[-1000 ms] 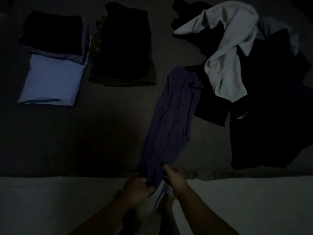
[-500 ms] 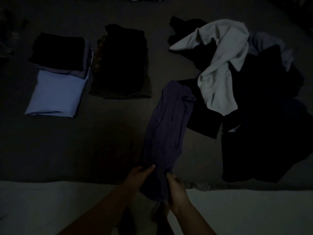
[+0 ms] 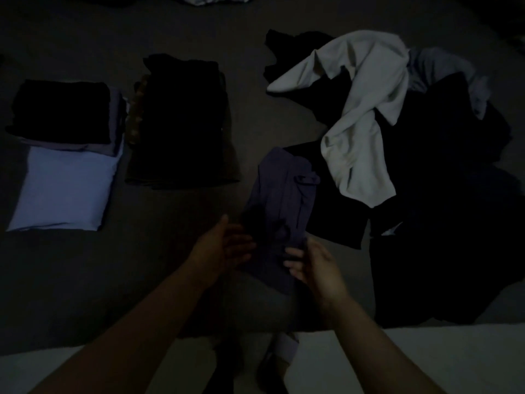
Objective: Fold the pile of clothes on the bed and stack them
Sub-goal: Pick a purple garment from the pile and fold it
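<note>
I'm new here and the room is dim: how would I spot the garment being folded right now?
Start at the unfolded pile on the right of the bed, topped by a pale grey shirt. At its left edge lies a long dark purple garment, its near end between both hands. It alone is purple; its neighbours are black or grey.

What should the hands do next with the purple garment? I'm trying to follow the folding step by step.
Probably fold the near end away, over the far half. The purple garment already lies as a narrow strip on the bed, and the left hand and right hand are at its near end. It is still longer than the folded stacks on the left.
</note>
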